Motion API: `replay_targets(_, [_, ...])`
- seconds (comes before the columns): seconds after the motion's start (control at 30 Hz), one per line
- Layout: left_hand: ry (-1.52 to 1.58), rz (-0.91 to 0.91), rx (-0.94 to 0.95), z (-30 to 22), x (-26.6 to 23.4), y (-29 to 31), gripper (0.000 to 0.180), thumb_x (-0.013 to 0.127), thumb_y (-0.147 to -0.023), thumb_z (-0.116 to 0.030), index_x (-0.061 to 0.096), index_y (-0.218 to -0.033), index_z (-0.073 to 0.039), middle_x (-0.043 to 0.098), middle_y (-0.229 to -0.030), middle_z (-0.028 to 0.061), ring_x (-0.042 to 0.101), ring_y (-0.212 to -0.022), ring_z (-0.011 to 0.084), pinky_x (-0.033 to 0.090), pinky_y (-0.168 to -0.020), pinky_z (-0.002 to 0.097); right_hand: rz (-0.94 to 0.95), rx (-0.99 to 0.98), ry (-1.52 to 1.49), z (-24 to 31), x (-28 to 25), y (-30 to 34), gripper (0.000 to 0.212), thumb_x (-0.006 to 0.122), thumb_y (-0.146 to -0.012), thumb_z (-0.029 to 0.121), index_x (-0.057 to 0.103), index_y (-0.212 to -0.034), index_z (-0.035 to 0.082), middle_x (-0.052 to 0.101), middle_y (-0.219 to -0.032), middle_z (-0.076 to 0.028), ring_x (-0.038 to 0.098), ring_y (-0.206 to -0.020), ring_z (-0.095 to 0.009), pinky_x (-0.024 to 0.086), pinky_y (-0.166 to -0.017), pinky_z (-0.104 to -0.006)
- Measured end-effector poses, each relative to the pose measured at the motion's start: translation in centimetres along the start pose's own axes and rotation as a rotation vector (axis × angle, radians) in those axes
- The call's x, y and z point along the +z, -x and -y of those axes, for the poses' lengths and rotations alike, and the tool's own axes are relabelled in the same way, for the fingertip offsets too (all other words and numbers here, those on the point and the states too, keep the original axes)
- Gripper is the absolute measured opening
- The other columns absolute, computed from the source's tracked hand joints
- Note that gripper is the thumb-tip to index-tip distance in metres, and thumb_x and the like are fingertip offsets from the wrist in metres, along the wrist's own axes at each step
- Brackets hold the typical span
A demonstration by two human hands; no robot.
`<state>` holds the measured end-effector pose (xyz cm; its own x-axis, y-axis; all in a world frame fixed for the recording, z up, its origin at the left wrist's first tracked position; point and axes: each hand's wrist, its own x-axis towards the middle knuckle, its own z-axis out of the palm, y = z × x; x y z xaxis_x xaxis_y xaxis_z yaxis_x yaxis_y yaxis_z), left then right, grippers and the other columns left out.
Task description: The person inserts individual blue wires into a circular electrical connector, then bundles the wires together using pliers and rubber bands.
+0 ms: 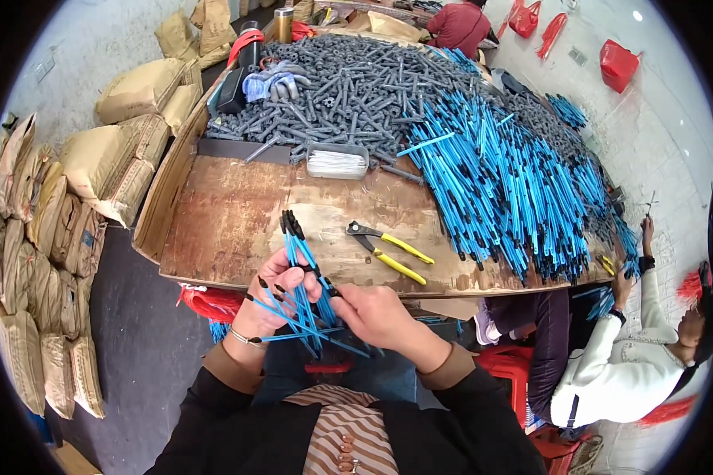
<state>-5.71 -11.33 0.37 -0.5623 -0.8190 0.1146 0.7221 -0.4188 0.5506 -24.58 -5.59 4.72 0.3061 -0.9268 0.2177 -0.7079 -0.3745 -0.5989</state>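
Observation:
A loose bundle of thin blue rods with black ends (299, 299) is in my left hand (271, 289), just in front of the table's near edge. Its fingers and thumb are closed round the rods, whose black tips point up and away; some rods stick out crosswise. My right hand (379, 315) has thumb and fingers pinched at the right side of the same bundle, at a black end. Which rod it grips is partly hidden. Beyond my hands, yellow-handled end-cutting pliers (392, 252) lie with jaws to the left on the wooden table (222, 214).
Grey plastic anchors (348, 83) form a large heap at the back, with blue-and-white gloves (277, 81) on it. Before it sits a metal tin (337, 162) of pale strips. Many blue rods (507, 174) lie right. Sacks (135, 91) stand left; a co-worker (626, 364) sits right.

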Motion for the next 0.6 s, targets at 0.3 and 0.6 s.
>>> replay_targets(0.3, [-0.198,0.039,-0.109,0.5,2.2,1.9,0.019,0.068,-0.079,-0.011,0.058,-0.094,-0.004,0.063,-0.075,0.0122,0.064,-0.068,0.0253,0.053,-0.062,0.0341,-0.392,0.079,0.498,-8.1,1.1,-0.3,0.041,0.064,-0.075,0.015,0.052,-0.114,0.005,0.055,-0.112,-0.013,0.050,-0.104,-0.032,0.041,-0.087,-0.0439])
replay_targets(0.6, [-0.435,-0.083,-0.030,2.0,2.5,-0.8,0.020,0.067,-0.078,-0.008,0.060,-0.096,-0.002,0.066,-0.080,0.0152,0.065,-0.078,0.0272,0.052,-0.072,0.0365,-0.440,0.175,0.398,-10.9,-3.8,-0.4,0.034,0.065,-0.077,0.014,0.057,-0.108,0.005,0.058,-0.105,-0.013,0.054,-0.097,-0.031,0.045,-0.081,-0.0409])
